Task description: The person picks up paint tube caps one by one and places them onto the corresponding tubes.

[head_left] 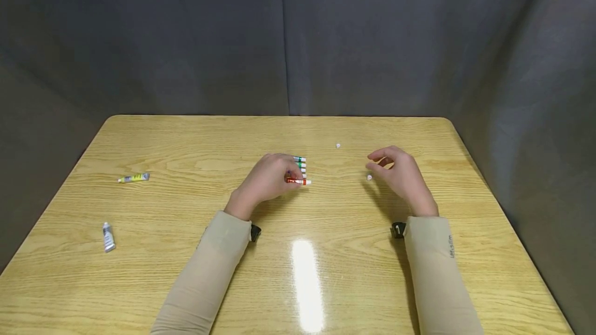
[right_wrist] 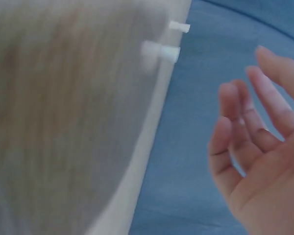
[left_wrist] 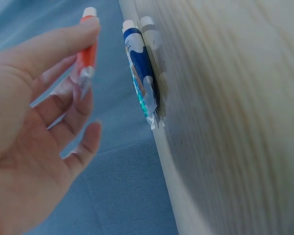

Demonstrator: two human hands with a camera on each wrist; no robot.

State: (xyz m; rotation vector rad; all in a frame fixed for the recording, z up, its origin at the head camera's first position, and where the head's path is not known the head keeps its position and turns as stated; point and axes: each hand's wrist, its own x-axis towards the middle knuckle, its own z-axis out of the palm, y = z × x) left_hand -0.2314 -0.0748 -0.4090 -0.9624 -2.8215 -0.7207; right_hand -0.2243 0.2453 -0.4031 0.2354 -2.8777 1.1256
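Observation:
My left hand [head_left: 266, 179] pinches a red paint tube [left_wrist: 88, 51] between thumb and fingers, its white cap pointing up in the left wrist view. The tube is held off the table, beside a row of paint tubes [head_left: 301, 165] partly hidden by the hand. A dark blue tube [left_wrist: 141, 58] is nearest in that row. My right hand [head_left: 401, 173] hovers over the right part of the table, fingers loosely bent and holding nothing. Just below its fingertips stands a small white cap-like piece [head_left: 369, 177]. A second white piece [head_left: 338, 146] stands farther back.
At the left of the wooden table [head_left: 186, 283] lie a yellow paint tube [head_left: 133, 178] and, closer to me, a whitish-grey tube [head_left: 108, 237]. A dark grey curtain [head_left: 288, 40] hangs behind the table's far edge and along both sides.

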